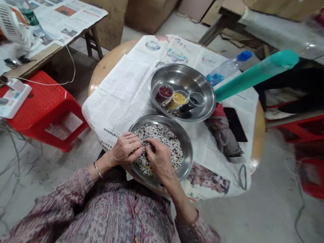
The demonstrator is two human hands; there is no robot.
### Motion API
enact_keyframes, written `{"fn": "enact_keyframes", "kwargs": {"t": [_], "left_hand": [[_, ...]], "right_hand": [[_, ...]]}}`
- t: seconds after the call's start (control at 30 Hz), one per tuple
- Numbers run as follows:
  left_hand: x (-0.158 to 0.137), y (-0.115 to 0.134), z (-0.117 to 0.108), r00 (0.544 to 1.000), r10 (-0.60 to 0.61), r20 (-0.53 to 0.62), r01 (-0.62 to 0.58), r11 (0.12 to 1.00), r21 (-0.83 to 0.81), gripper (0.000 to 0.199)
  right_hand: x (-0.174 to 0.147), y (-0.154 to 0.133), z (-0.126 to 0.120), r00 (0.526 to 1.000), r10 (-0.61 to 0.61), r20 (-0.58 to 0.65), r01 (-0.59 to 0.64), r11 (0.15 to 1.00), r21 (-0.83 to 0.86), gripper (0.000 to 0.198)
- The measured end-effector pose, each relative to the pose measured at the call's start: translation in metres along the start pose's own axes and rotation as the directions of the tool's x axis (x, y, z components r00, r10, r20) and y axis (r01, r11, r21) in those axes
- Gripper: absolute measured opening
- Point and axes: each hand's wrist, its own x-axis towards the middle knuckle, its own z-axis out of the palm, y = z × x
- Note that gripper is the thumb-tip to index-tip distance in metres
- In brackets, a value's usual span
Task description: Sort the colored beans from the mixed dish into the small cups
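Note:
A steel bowl (187,155) at the near side of the round table holds mixed grains (164,135), white, black, yellow and dark red. Over its left rim, my left hand (125,148) is closed, fingers curled and thumb pressed in. My right hand (159,158) reaches over the grains with bent fingers pinched together close to the left thumb. Whatever the fingertips hold is too small to make out. Just behind stands a larger steel basin (181,75). Inside it are clear cups of red beans (165,92), yellow grains (179,98) and black beans (192,102).
Newspaper (115,92) covers the table. To the right are a plastic bottle (224,70), a long green roll (257,76), a grey-brown cloth (224,136) and a dark phone (234,124). A red stool (47,104) bearing a power strip (12,98) stands left, with cables on the floor.

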Motion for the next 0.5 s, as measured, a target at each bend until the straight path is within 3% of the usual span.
{"fn": "enact_keyframes", "kwargs": {"t": [0.13, 0.23, 0.37, 0.5], "left_hand": [[-0.001, -0.001, 0.002, 0.997, 0.034, -0.071, -0.035, 0.999, -0.008, 0.029], [0.000, -0.001, 0.002, 0.996, 0.044, -0.074, -0.043, 0.999, 0.013, 0.029], [0.003, 0.001, 0.000, 0.995, 0.053, -0.089, -0.051, 0.998, 0.020, 0.031], [0.003, 0.001, 0.000, 0.994, 0.039, -0.098, -0.038, 0.999, 0.017, 0.032]], "right_hand": [[0.015, -0.005, -0.001, 0.956, -0.227, 0.187, 0.255, 0.956, -0.145, 0.027], [0.024, 0.003, -0.007, 0.935, -0.260, 0.241, 0.328, 0.894, -0.307, 0.032], [0.024, 0.024, -0.027, 0.978, -0.134, 0.161, 0.195, 0.861, -0.469, 0.023], [-0.001, 0.038, -0.051, 0.996, 0.001, 0.092, 0.051, 0.824, -0.565, 0.019]]}}
